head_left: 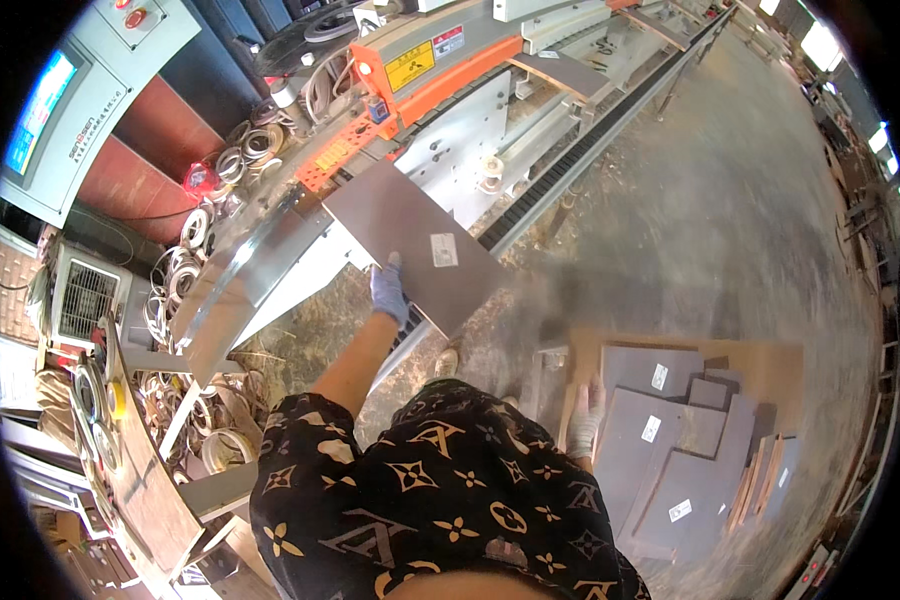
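Brown rectangular board (400,220) sits pinched in the gloved left grip (389,290); the right grip (583,422) I cannot tell.

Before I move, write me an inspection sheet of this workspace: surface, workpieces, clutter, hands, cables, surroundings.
Surface: stained floor; a brown sheet lies under the stacked panels.
Workpieces: labelled brown panel, its far end at the orange-and-white machine.
Clutter: coils of strip heaped at left.
Hands: gloved left hand grips the brown panel's edge; right hand is beside the stacked panels, contact unclear.
Cables: none clearly made out.
Surroundings: control cabinet with lit screen, upper left.
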`<state>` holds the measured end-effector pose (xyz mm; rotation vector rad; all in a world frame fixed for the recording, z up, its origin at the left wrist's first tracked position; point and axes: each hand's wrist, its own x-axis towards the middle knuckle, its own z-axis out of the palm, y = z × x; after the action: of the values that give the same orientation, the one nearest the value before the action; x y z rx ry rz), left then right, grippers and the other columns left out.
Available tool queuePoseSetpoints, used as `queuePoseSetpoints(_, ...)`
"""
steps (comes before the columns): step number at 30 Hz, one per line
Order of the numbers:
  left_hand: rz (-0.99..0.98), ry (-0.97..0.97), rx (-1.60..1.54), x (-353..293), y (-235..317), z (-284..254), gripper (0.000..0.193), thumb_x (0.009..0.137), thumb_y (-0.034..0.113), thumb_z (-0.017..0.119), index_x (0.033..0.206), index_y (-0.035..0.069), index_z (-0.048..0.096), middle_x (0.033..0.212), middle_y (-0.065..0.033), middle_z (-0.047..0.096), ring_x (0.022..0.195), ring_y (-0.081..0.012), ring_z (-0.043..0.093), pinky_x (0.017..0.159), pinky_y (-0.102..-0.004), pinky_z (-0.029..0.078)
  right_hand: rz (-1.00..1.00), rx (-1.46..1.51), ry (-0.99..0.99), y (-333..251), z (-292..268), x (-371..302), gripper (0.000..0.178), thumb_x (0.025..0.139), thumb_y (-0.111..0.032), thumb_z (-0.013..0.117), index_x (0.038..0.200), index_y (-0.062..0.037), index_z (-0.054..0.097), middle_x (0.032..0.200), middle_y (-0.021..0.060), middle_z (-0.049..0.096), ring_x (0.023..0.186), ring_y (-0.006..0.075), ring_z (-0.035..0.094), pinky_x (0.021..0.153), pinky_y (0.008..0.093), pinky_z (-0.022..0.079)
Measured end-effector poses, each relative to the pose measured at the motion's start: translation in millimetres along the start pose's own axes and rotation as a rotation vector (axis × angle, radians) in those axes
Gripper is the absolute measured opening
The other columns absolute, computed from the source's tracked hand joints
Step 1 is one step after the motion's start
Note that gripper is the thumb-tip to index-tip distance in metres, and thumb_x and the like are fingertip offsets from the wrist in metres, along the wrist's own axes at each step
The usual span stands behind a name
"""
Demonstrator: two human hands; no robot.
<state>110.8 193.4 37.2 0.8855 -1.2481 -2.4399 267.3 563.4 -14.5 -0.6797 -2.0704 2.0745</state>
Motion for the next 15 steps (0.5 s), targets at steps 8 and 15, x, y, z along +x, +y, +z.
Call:
queuePoseSetpoints(8,-0.166,0.075,-0.143,154.7,33.3,-11.9,0.035,0.086,0.027,0.054,0.117,0.011,0.049,0.109,-0.0094,0.058,0.093,-0.0262,0.058,0.081,-0.045,0.048,0.033,-0.054,0.069,5.3,20.0,16.8,0.041,0.09,-0.007,0.049,0.129,0.0028,0.04,0.128,0.0137,0.045,0.118,0.0209,0.042,0.101,0.0314,0.032)
queuePoseSetpoints(15,-0.24,0.155,-0.132,159.7,53.3,7.2,0.034,0.085,0.025,0.054,0.115,0.009,0.05,0.109,-0.0118,0.058,0.096,-0.0297,0.057,0.084,-0.049,0.046,0.109,-0.014,0.084,16.1,27.5,10.2,0.04,0.09,-0.01,0.051,0.127,0.0018,0.042,0.129,0.0139,0.044,0.12,0.0219,0.041,0.102,0.0321,0.031)
